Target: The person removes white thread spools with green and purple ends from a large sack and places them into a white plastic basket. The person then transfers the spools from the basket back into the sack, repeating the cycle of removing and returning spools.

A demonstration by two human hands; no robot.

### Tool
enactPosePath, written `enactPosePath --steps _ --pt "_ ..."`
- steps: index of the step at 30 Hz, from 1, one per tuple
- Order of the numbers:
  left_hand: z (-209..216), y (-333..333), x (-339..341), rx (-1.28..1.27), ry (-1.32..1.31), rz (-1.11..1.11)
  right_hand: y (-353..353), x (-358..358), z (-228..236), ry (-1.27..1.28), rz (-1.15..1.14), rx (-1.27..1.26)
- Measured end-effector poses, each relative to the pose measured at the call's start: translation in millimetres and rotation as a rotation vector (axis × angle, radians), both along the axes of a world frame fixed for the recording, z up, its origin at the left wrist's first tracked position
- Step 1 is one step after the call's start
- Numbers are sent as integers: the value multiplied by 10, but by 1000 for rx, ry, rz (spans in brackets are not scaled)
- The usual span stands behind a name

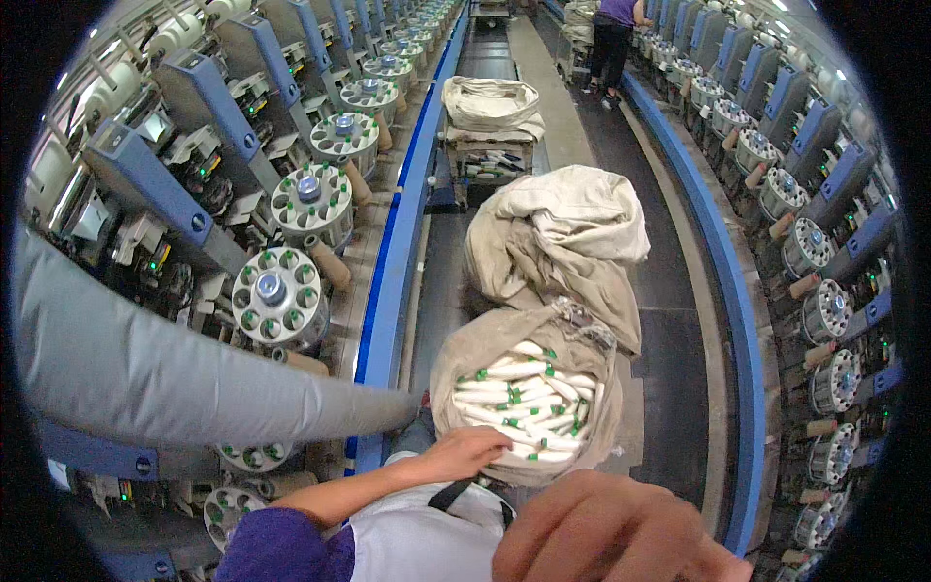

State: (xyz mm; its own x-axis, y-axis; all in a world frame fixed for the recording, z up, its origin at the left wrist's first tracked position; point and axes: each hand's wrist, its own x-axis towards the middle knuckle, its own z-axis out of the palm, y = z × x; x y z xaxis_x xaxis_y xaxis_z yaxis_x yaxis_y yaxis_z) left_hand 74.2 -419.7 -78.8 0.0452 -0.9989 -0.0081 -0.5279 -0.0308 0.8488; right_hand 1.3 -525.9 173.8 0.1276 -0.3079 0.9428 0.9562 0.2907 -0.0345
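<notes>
Left hand (467, 451) rests open on the near rim of a sack (465, 369), fingers touching the white bobbins (524, 398) filling it. Right hand (606, 533), near and right, looks loosely curled; grip cannot be told. Farther off sits a crumpled cloth sack (562, 242).

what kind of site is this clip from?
Most likely a textile spinning or winding mill. Long rows of machines with round bobbin magazines line both sides of an aisle, and a cloth sack full of white yarn bobbins stands in it. The left hand rests at the sack's edge.
</notes>
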Motion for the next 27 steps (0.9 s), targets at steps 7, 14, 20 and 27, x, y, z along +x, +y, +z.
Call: enactPosePath --steps 7,14,20,27 --pt "-161 752 -211 154 -74 86 563 -454 284 103 65 55" --pt "-433 1532 60 175 -129 290 1237 -297 633 472 465 11" --pt "-572 2372 534 264 -81 519 1830 377 524 302 256 -122" --pt "-223 2813 1260 11 34 1067 2161 1058 383 577 515 -148"
